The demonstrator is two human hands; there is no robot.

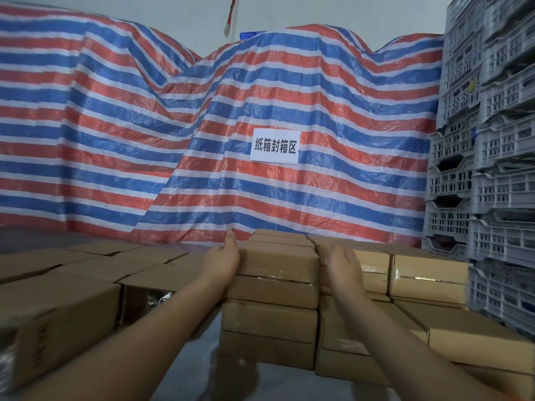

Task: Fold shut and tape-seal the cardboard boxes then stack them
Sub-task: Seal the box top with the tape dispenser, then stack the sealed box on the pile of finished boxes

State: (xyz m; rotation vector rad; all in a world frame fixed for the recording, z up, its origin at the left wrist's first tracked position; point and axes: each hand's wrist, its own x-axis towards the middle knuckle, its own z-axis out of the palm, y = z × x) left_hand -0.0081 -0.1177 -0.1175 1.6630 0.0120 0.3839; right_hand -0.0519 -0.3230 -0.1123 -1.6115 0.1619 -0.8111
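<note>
Where both hands flank it, top sealed box (278,257), left hand (223,263), right hand (344,269)

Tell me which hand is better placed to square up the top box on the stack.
Probably the left hand: its palm lies flat against the top box side. The right hand is at the box's other side, contact unclear.

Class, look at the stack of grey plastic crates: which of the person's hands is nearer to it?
Right. The right hand presses the top box on the side facing the grey plastic crates; the left hand is on the box's far side from them.
</note>
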